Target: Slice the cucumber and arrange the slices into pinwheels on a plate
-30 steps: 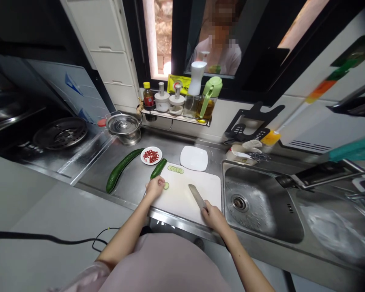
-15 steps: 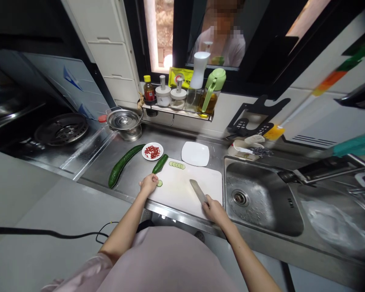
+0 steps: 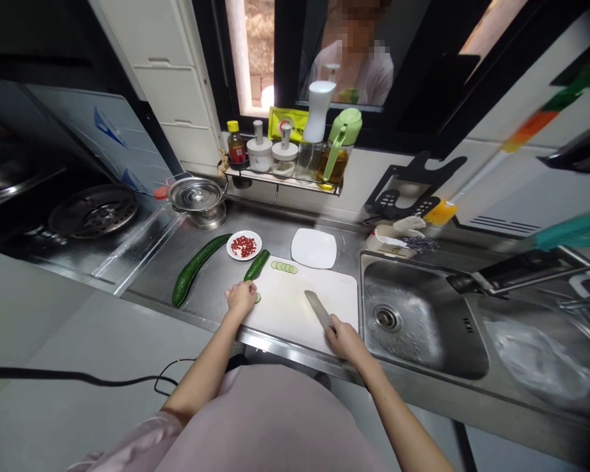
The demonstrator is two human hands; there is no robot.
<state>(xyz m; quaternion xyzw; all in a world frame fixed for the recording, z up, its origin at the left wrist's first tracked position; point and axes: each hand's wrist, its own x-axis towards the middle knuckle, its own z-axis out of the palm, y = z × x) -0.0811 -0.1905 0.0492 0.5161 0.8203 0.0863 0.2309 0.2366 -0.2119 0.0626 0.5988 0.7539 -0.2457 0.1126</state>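
My right hand [image 3: 343, 337] is wrapped round the handle of a kitchen knife [image 3: 317, 308]. Its blade points away from me, low over the white cutting board [image 3: 295, 314]. At the board's left edge my left hand [image 3: 240, 299] has its fingers drawn together at a cucumber slice [image 3: 258, 298], partly covering it. Just beyond that hand lies a cut piece of cucumber [image 3: 257, 264]. Several overlapping cucumber slices [image 3: 284, 267] form a row near the board's far edge. A whole cucumber [image 3: 196, 269] rests on the steel counter to the left.
Behind the board are a small plate of chopped red pieces [image 3: 244, 246] and a white square plate [image 3: 313, 248]. A lidded steel pot [image 3: 196, 200] stands back left. The sink [image 3: 423, 321] adjoins on the right. Condiment jars and bottles line a rack [image 3: 285, 180] under the window.
My left hand has shifted slightly right and now covers more of the cucumber slice. My right hand and the knife hold nearly the same place; the view has moved slightly.
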